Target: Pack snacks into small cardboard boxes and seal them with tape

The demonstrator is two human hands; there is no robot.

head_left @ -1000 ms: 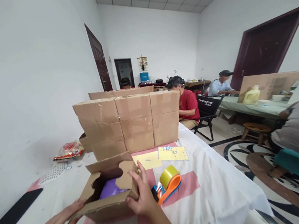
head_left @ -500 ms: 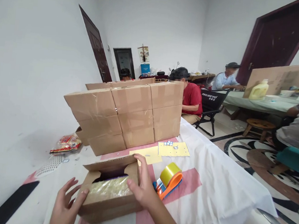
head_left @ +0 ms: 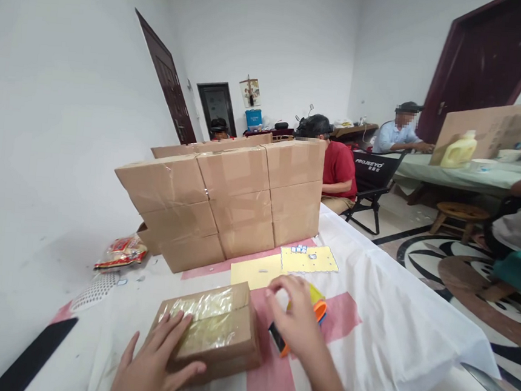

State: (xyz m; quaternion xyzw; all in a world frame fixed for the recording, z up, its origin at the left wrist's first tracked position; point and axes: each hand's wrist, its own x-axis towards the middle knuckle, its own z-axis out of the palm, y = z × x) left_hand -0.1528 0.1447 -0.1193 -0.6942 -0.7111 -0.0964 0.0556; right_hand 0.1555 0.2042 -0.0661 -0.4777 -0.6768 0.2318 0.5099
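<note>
The box (head_left: 212, 331) lies shut on the worktop (head_left: 381, 328), near the front edge, its flaps down under a crinkled strip of old tape. The left hand (head_left: 154, 369) rests flat on the near corner of the lid, fingers spread — pressing, not gripping. The right hand (head_left: 297, 320) is apart from the box, fingers curled over the orange tape gun (head_left: 319, 307) just beside it; whether they have closed on the handle I cannot tell.

The step looks like sealing the lid. To do it well, keep the left palm bearing down so the flaps stay level and the seam closed. Take the gun by its handle — clear of the cutter — and lay the tape along the centre seam, running it over both ends. The stack of sealed boxes (head_left: 227, 205) stands well behind, out of the way.
</note>
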